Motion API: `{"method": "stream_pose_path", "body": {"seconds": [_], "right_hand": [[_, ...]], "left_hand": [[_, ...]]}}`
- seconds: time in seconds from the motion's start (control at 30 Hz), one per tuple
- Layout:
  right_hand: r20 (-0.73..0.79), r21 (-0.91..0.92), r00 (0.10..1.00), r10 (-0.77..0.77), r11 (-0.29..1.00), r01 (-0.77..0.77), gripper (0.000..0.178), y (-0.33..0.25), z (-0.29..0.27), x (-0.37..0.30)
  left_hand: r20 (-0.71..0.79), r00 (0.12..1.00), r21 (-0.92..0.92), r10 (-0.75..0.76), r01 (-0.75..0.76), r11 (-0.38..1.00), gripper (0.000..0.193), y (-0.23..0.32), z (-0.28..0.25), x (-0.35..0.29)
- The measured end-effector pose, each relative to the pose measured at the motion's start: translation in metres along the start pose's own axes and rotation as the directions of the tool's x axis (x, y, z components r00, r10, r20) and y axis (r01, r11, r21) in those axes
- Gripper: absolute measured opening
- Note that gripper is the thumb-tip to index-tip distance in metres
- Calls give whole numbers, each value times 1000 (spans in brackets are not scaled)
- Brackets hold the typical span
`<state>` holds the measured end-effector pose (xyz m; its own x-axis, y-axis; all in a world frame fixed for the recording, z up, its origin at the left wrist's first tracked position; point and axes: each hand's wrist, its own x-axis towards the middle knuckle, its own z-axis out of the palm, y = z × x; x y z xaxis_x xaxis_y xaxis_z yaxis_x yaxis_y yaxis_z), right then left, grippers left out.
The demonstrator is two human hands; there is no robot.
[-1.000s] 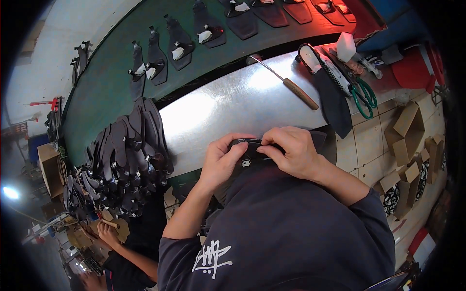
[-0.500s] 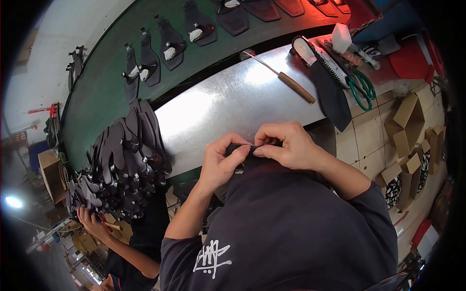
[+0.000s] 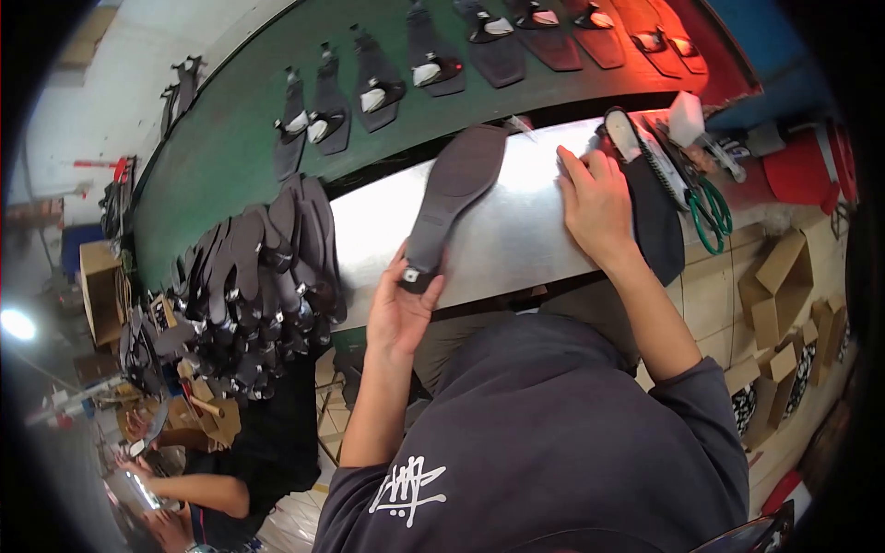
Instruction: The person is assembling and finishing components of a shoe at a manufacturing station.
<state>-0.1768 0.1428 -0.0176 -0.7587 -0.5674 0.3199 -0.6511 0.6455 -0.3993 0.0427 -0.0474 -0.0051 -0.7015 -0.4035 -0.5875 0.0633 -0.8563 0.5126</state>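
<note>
My left hand (image 3: 403,309) is closed on the narrow end of a dark grey sandal sole (image 3: 458,175), thumb and fingers at its edges. The sole tilts up over the metal table, wide end away from me; a small whitish spot shows at the held end. Over the right part of the table, my right hand (image 3: 599,207) has its fingers curled and the index finger reaching forward. What lies under its fingers is hidden; the wooden-handled tool that lay there is mostly out of sight. Beside this hand rests a dark strap-like piece (image 3: 656,221).
Sandals (image 3: 376,92) with white stuffing line the green conveyor (image 3: 230,120). At left hangs a heap of dark soles (image 3: 244,267). Green-handled scissors (image 3: 710,217) lie at the right table end (image 3: 369,240). Cartons (image 3: 784,267) stand on the floor; a co-worker's arm (image 3: 203,493) is lower left.
My hands have parted from their pinch before my chest. The left now holds the sole out over the table; the right has reached to where the wooden-handled tool lay. The view has shifted.
</note>
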Motion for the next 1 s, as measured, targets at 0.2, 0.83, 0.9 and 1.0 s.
{"method": "stream_pose_path", "body": {"seconds": [0.2, 0.83, 0.9, 1.0], "right_hand": [[179, 695, 981, 78, 696, -183, 36, -27, -19, -27], [434, 854, 895, -101, 362, -373, 40, -64, 2, -70], [779, 617, 620, -87, -68, -784, 40, -64, -12, -60], [817, 544, 553, -163, -102, -833, 45, -61, -19, -53]], "left_hand": [[-25, 976, -315, -218, 200, 928, 33, -3, 8, 8], [-127, 977, -137, -172, 155, 978, 22, -37, 34, 16], [-91, 986, -79, -140, 133, 988, 22, -36, 32, 17], [-90, 989, -108, -113, 103, 989, 23, -31, 39, 14]]}}
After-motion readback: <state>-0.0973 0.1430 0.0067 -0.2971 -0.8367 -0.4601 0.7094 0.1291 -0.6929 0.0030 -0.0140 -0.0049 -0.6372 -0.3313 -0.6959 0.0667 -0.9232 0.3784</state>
